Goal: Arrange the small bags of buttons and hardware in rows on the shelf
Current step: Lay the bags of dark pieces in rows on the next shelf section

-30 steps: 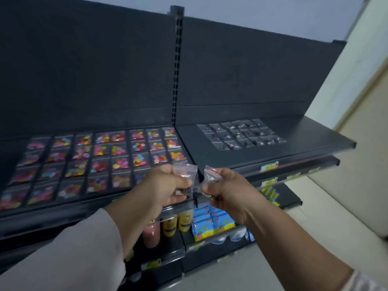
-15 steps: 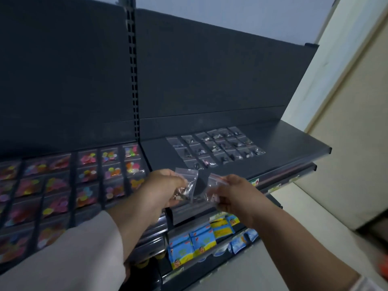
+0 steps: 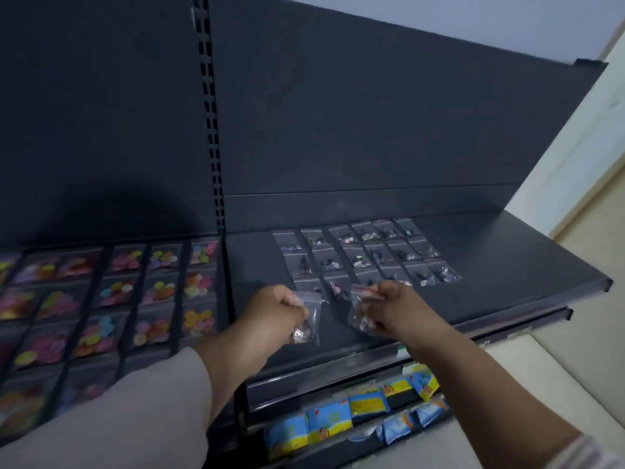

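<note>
My left hand [image 3: 272,311] pinches the top of a small clear bag of metal hardware [image 3: 308,324], which hangs just above the front of the dark shelf [image 3: 507,262]. My right hand [image 3: 392,308] grips a second clear hardware bag [image 3: 358,316] by its red-striped top. Both hands hover in front of the rows of hardware bags [image 3: 368,253] laid out on the shelf, near the front row's left end. Bags of coloured buttons [image 3: 159,292] lie in rows on the shelf section to the left.
A slotted upright post [image 3: 211,130] divides the two shelf sections under a tall dark back panel. Bare shelf surface lies right of the hardware rows. Below, a lower shelf holds blue and yellow packets [image 3: 358,411]. A pale wall and floor are at the right.
The view has shifted right and closer to the hardware shelf. Both hands moved apart and forward over the shelf's front, each still holding its bag.
</note>
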Demonstrator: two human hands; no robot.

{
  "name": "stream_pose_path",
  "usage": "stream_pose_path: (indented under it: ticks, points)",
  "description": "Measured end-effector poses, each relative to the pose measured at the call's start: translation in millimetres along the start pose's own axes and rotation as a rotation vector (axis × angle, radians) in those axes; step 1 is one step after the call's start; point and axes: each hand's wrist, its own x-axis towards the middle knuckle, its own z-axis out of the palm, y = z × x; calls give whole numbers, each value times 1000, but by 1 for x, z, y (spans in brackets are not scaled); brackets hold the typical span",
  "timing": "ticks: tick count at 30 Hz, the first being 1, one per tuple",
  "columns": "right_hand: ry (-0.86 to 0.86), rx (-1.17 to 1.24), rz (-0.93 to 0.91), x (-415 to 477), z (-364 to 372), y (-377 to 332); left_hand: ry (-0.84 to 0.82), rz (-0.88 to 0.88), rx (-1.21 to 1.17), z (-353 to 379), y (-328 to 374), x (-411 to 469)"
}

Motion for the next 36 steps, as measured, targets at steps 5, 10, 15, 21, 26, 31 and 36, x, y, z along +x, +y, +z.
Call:
stream_pose_path:
  ticks: [5,10,15,21,26,31,36]
  points:
    - [-123,-115,-39,29,-14,12,121,-30,67,27,-2,7]
    - [-290,-187,-74,44,-21,19,221,-76,172,53,-8,15]
    - [-178,-607,-406,52,-30,30,320,11,544,61,-4,5]
    - [-95,-698,-801,53,-35,39,460,267,805,69,-8,-6]
    - [-246,-756,-834,63,-31,53,307,374,888,75,-22,-1]
    - [-284,-701,-863,66,-34,57,282,361,854,75,-25,3]
    - [-324,-691,-899,64,-37,56,302,354,862,80,-26,2]
